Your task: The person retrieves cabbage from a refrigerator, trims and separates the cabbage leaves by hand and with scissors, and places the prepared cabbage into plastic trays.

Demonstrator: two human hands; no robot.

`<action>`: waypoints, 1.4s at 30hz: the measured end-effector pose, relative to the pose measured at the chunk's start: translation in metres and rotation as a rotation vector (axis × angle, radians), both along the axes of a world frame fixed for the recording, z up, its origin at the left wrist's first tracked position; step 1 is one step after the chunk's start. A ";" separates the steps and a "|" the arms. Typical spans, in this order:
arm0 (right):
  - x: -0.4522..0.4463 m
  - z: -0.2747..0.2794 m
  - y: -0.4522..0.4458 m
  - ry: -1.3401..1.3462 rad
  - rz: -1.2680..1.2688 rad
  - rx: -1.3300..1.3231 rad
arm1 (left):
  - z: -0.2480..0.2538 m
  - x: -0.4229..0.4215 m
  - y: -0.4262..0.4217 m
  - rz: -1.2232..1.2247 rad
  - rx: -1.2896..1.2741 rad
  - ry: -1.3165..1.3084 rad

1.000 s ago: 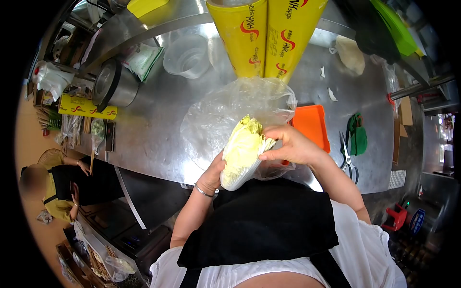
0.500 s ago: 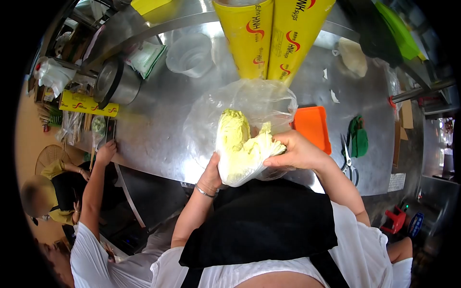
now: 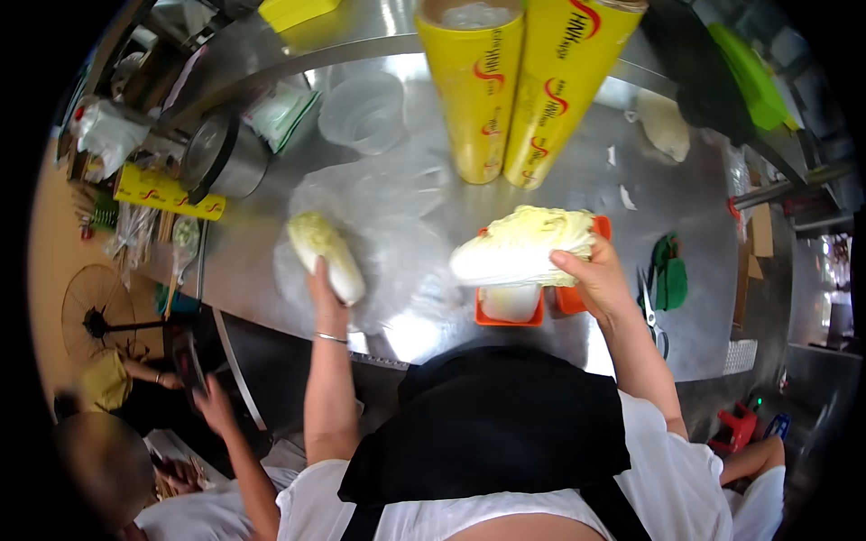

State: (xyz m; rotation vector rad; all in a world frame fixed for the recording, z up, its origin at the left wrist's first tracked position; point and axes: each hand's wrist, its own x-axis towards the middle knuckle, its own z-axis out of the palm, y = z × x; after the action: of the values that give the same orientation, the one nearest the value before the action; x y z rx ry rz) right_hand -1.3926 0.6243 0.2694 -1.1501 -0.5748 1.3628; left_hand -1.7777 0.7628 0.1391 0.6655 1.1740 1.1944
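Note:
My left hand is closed around the white base of a slim piece of napa cabbage, its yellow leaf end pointing away from me. Under that piece, a clear plastic bag lies spread on the steel table. In my right hand is a larger piece of napa cabbage, thumb on its near side, white base pointing left. It is over orange trays; the nearer orange tray has a whitish thing in it that I cannot make out.
Two yellow rolls stand at the back. Scissors and a green cloth-like item lie at right. A clear plastic tub and a metal pot are at back left. A co-worker's hand is at lower left.
My hands have moved apart, each with a piece of napa cabbage. The left went left, the right slightly right. The plastic bag now lies flatter and further left, uncovering a nearer orange tray.

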 end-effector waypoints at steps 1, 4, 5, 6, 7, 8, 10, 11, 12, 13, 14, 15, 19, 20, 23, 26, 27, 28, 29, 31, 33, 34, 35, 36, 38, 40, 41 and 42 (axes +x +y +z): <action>0.002 0.001 0.000 -0.011 -0.017 0.001 | 0.018 -0.002 0.009 -0.018 0.088 0.167; 0.004 0.003 0.004 0.012 0.035 -0.084 | 0.034 -0.027 0.052 -0.278 0.156 0.864; 0.004 0.004 0.003 0.004 0.018 -0.081 | 0.037 -0.021 0.054 -0.291 0.167 0.856; 0.004 0.006 0.003 0.006 0.020 -0.085 | 0.043 -0.018 0.053 -0.247 0.271 1.294; 0.004 0.007 0.003 0.008 0.018 -0.087 | 0.054 -0.013 0.052 -0.181 0.385 1.730; 0.004 0.014 0.001 -0.053 0.011 -0.105 | 0.076 0.002 0.046 -0.179 0.471 1.614; 0.005 0.022 -0.008 -0.138 0.052 -0.032 | 0.106 0.038 0.026 -0.282 0.761 1.414; 0.004 0.026 -0.014 -0.221 0.133 0.036 | 0.116 0.067 0.009 -0.479 0.799 1.199; 0.003 0.030 -0.018 -0.322 0.175 0.073 | 0.127 0.099 -0.012 -0.657 0.823 0.978; 0.002 0.035 -0.020 -0.323 0.165 0.079 | 0.150 0.133 -0.030 -0.834 0.879 0.896; 0.002 0.039 -0.023 -0.529 0.193 0.270 | 0.147 0.155 -0.039 -0.889 0.901 0.779; 0.002 0.041 -0.025 -0.734 0.216 0.455 | 0.145 0.172 -0.041 -0.913 1.006 0.748; -0.001 0.073 -0.047 -1.206 0.061 0.523 | 0.145 0.181 -0.046 -0.704 1.396 0.770; 0.004 0.070 -0.053 -1.360 0.019 0.759 | 0.158 0.183 -0.048 -0.589 1.519 0.835; 0.025 0.044 -0.079 -1.504 -0.156 0.489 | 0.172 0.177 -0.044 -0.448 1.707 0.936; 0.052 0.019 -0.109 -1.475 -0.186 0.217 | 0.178 0.171 -0.040 -0.439 1.745 1.022; 0.059 0.008 -0.125 -1.487 -0.205 0.125 | 0.178 0.169 -0.039 -0.441 1.758 1.049; 0.066 -0.006 -0.142 -1.507 -0.224 0.018 | 0.178 0.167 -0.038 -0.444 1.755 1.055; 0.072 -0.020 -0.159 -1.528 -0.244 -0.091 | 0.178 0.165 -0.036 -0.436 1.760 1.065; 0.079 -0.039 -0.192 -1.552 -0.221 -0.269 | 0.177 0.163 -0.036 -0.432 1.761 1.073; 0.077 -0.054 -0.214 -1.573 -0.204 -0.449 | 0.177 0.164 -0.036 -0.431 1.710 1.085; 0.073 -0.060 -0.221 -1.550 -0.185 -0.528 | 0.176 0.167 -0.037 -0.431 1.716 1.080; 0.070 -0.066 -0.226 -1.525 -0.173 -0.606 | 0.173 0.171 -0.040 -0.490 1.521 1.000; 0.070 -0.072 -0.228 -1.557 -0.184 -0.560 | 0.170 0.176 -0.043 -0.542 1.331 0.916; 0.073 -0.082 -0.226 -1.512 -0.235 -0.563 | 0.149 0.170 -0.052 -0.753 0.793 0.696; 0.074 -0.082 -0.222 -1.518 -0.256 -0.548 | 0.135 0.168 -0.060 -0.890 0.347 0.534; 0.074 -0.077 -0.219 -1.514 -0.267 -0.548 | 0.133 0.175 -0.065 -0.882 0.242 0.313; 0.074 -0.069 -0.216 -1.278 -0.288 -0.605 | 0.131 0.180 -0.068 -0.866 0.134 0.093</action>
State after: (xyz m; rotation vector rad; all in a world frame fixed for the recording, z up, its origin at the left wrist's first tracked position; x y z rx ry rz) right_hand -1.3188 0.4088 0.2004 -2.4922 -0.8335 0.3860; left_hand -1.5981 0.6943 0.2698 1.1851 0.7348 0.5047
